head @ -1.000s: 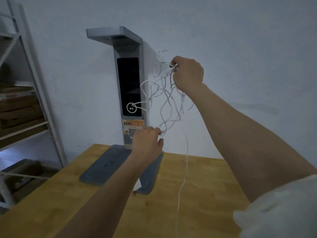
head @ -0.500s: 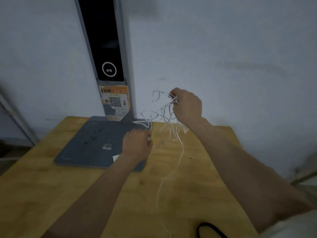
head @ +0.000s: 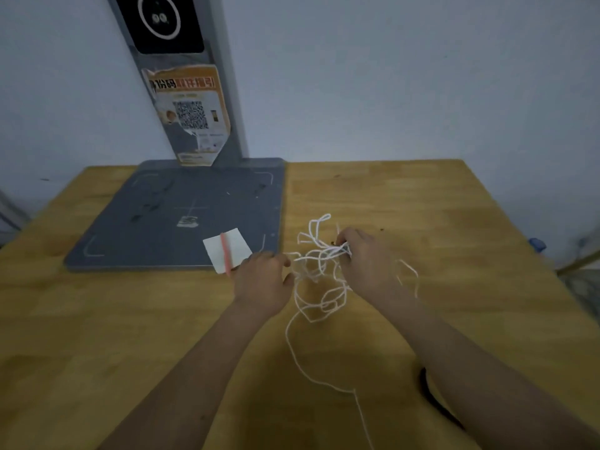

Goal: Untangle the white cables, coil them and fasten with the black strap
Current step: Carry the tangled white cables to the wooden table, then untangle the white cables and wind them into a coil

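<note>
1. The right hand (head: 368,258) is closing its fingers on a bunch of the white cables (head: 319,280), a little above the middle of the wooden desk (head: 422,203).
2. The left hand (head: 263,280) is curled just beside the tangle on its left side; a strand is reaching to its fingertips, but I cannot tell if the fingers are really pinching it.
3. The cables are lying as a loose tangle between the two hands, with some loops resting on the desk and one long strand running toward the near edge.
4. The black strap (head: 428,394) is lying near the near right part of the desk, and the right forearm is partly hiding it.
5. A grey flat base (head: 168,216) is sitting at the far left part of the desk, and a grey post (head: 207,76) with an orange sticker (head: 191,115) is standing at its far edge.
6. A white card (head: 227,250) with a red band is lying at the near right corner of this base, just beside the left hand.
</note>
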